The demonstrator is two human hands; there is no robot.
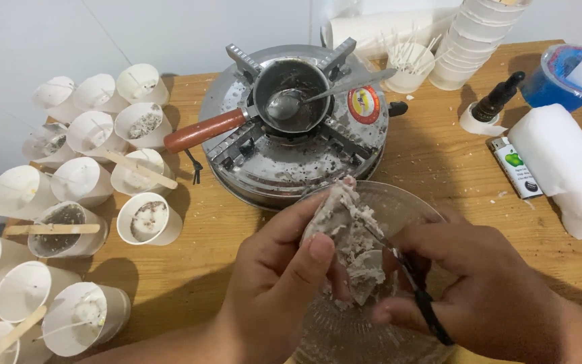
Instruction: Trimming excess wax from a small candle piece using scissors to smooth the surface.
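Observation:
My left hand (274, 283) holds a crumbly white lump of wax (348, 236) over a clear glass bowl (412, 205). My right hand (473, 283) grips a small black-handled tool (420, 293) whose tip presses into the lump. Flakes cling to the lump. Behind the bowl stands a round metal stove (291, 162) with a small pot (291, 94) on it. The pot has a reddish-brown handle, and a metal spoon (325, 93) rests inside it.
Several white paper cups (146, 219) crowd the left of the wooden table, some with wicks and wooden sticks. At the right lie a white wax block (567, 168), a lighter (516, 167), a dark dropper bottle (496, 100), a blue tub (564, 77) and stacked cups (476, 40).

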